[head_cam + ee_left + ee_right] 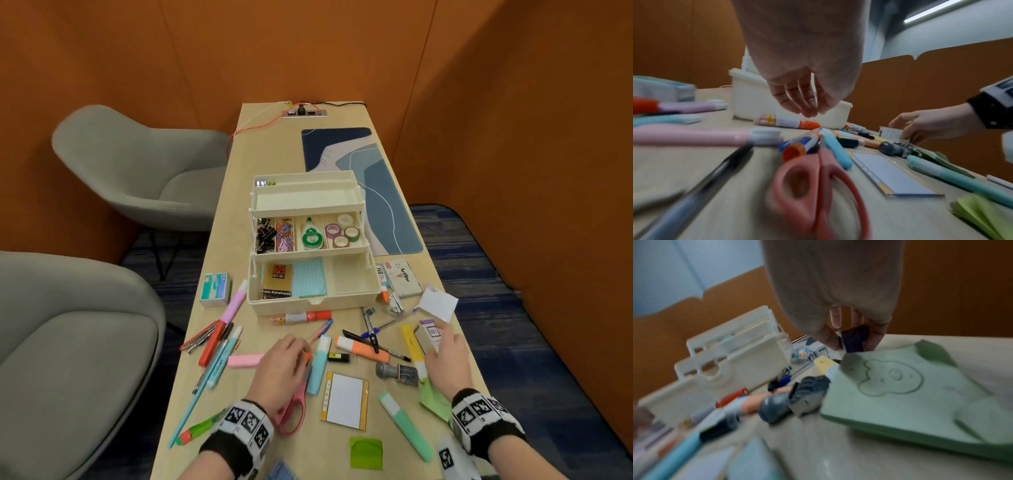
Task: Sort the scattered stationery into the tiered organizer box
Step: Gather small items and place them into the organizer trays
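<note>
The cream tiered organizer box (308, 306) stands open mid-table, with clips, correction tape and washi rolls in its middle tier and envelopes and cards in the bottom. My left hand (284, 366) hovers over pink scissors (291, 411) and an orange-capped glue pen. In the left wrist view its fingers (807, 105) hang loosely curled and hold nothing above the scissors (818, 186). My right hand (445, 356) grips a small purple-topped box (428, 334) at the table's right edge. In the right wrist view thumb and fingers pinch that box (856, 339).
Highlighters, pens, a glue tube (301, 317), a grey date stamp (397, 371), a card pack (346, 401) and green sticky notes (365, 452) litter the near table. A staples box (215, 289) lies left of the organizer, an ink pad (402, 277) right. Grey chairs stand left.
</note>
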Demonstrator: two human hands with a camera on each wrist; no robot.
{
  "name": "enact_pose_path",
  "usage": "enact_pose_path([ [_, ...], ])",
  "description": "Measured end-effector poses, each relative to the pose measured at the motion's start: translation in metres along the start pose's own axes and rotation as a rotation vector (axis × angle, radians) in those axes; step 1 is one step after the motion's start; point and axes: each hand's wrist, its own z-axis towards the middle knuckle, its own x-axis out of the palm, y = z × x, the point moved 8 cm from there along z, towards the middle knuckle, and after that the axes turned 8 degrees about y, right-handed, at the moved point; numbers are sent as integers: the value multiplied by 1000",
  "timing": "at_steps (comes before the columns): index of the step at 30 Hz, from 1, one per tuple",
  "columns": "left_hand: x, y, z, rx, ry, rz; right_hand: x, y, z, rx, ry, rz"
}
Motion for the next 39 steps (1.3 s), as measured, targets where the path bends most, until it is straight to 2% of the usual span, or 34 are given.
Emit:
enact_pose_path([
  [2,0,13,-9,-60,-17,-10,-9,8,-2,-24,-40,139],
  [5,-16,21,-13,-93,-104,67,-24,41,-5,-158,-94,294],
  [9,-49,11,27,-36,-121,156,-21,96,-5,-310,-44,451],
  [12,-63,7,75,3,-18,165,-7,130,-3,-421,23,441],
  [14,-67,7,103,-17,100,177,6,147,-2,-491,63,384],
  [16,-61,11,120,-72,266,226,14,162,0,-538,74,310],
  [19,-43,42,130,-249,506,283,25,179,8,-546,84,214],
  [22,-36,62,130,-351,545,285,34,192,17,-532,109,146],
  [26,-35,64,128,-377,529,363,48,215,25,-536,179,103],
  [28,-43,62,125,-373,469,316,56,228,32,-555,193,61],
  [31,-75,53,114,-295,236,92,70,249,39,-583,246,4],
  [33,-104,46,96,-221,44,-3,86,264,40,-615,333,-20],
  [36,-140,49,57,-223,-201,-82,115,285,36,-663,504,-78],
  [39,-146,61,33,-220,-302,-102,137,303,28,-721,608,-160],
])
